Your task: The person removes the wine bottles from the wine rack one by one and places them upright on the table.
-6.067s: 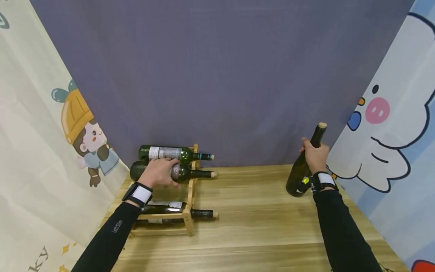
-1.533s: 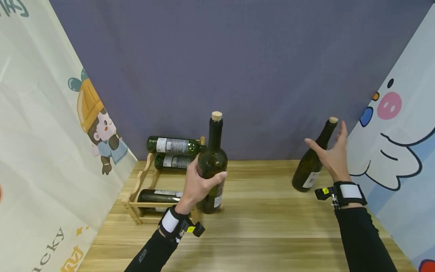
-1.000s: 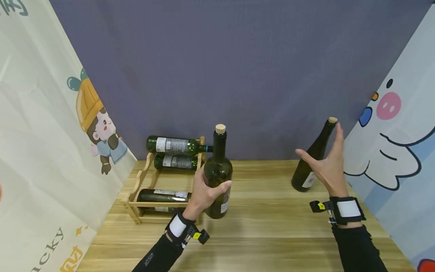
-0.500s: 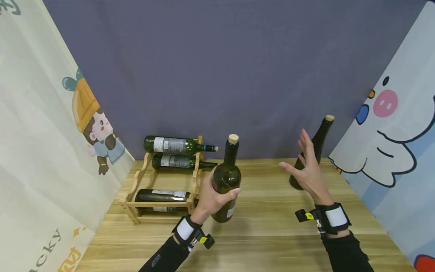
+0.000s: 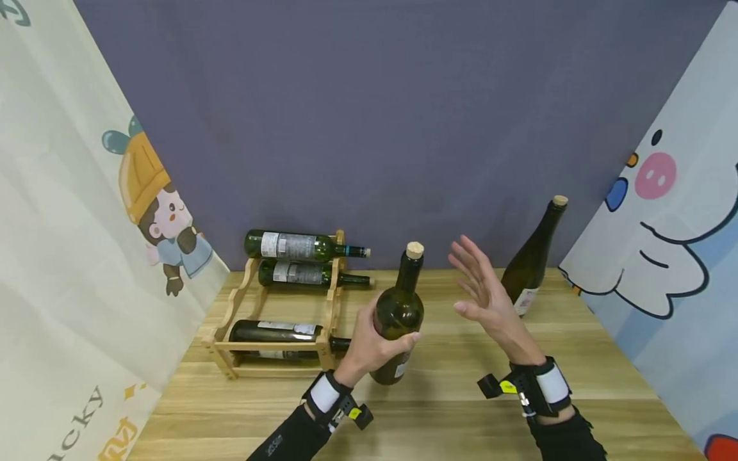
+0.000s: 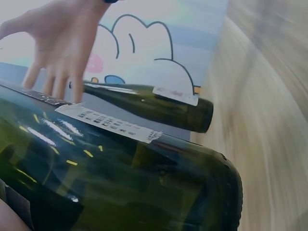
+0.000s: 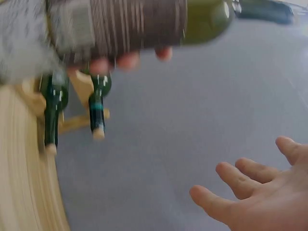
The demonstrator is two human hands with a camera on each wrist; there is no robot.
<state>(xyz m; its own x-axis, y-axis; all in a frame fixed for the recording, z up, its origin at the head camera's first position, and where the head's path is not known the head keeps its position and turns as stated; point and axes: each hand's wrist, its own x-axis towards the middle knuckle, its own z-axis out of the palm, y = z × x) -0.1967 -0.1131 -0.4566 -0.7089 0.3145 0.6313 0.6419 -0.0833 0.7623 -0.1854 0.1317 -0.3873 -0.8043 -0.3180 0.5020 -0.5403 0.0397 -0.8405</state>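
A dark green wine bottle stands nearly upright in my left hand, just right of the wooden rack. The fingers and thumb wrap round its body; I cannot tell whether its base touches the table. My right hand is spread and holds nothing, between this bottle and a second corked wine bottle standing at the right. In the right wrist view, the held bottle's label is blurred, with left fingertips below it. The wooden wine rack bears several bottles lying on their sides, such as the back bottle.
A front bottle lies in the rack with its neck pointing right. The pale wooden table meets a grey-purple cloth behind. Printed curtains hang at both sides.
Over six seconds my left hand has lifted the bottle from the rack and stood it upright, lately shifting right. My right hand has let go of the standing bottle and moved left.
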